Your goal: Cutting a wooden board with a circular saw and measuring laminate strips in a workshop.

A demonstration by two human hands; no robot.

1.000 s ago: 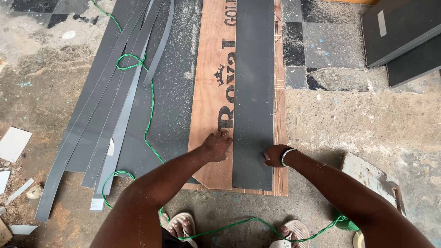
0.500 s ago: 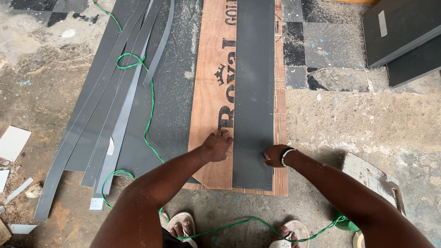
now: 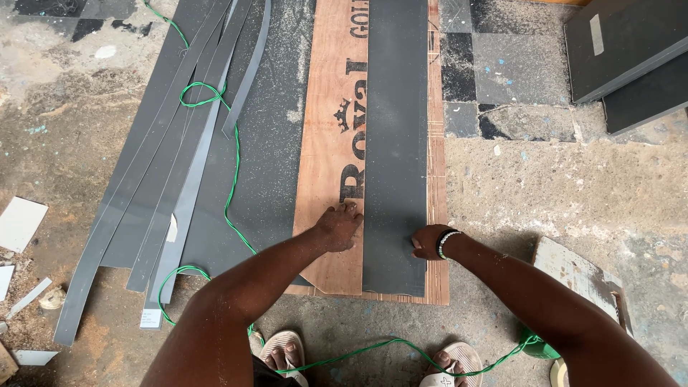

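- A rough concrete floor (image 3: 64, 129), stained and dusty, is seen at the far left, with white scraps (image 3: 19, 222) lying on it.
- Long grey strips (image 3: 154, 179) are fanned out over a dark speckled sheet (image 3: 276, 150), and a green cord (image 3: 231, 179) is looped across them.
- A wooden board (image 3: 326, 165) with dark printed lettering is laid beside the sheet.
- The left hand (image 3: 339, 226) is pressed flat, fingers spread, on the board at the left edge of a long dark grey panel (image 3: 395, 143); nothing is gripped.
- The panel lies lengthwise on the board, running away from the person.
- The right hand (image 3: 428, 242), a beaded band at its wrist, is set against the panel's right edge near its close end; whether the edge is pinched cannot be told.
- Black and grey tiles (image 3: 502, 64) are seen beyond, and dark boards (image 3: 623, 43) lie at the far right.
- Sandalled feet (image 3: 283, 351) stand at the bottom.
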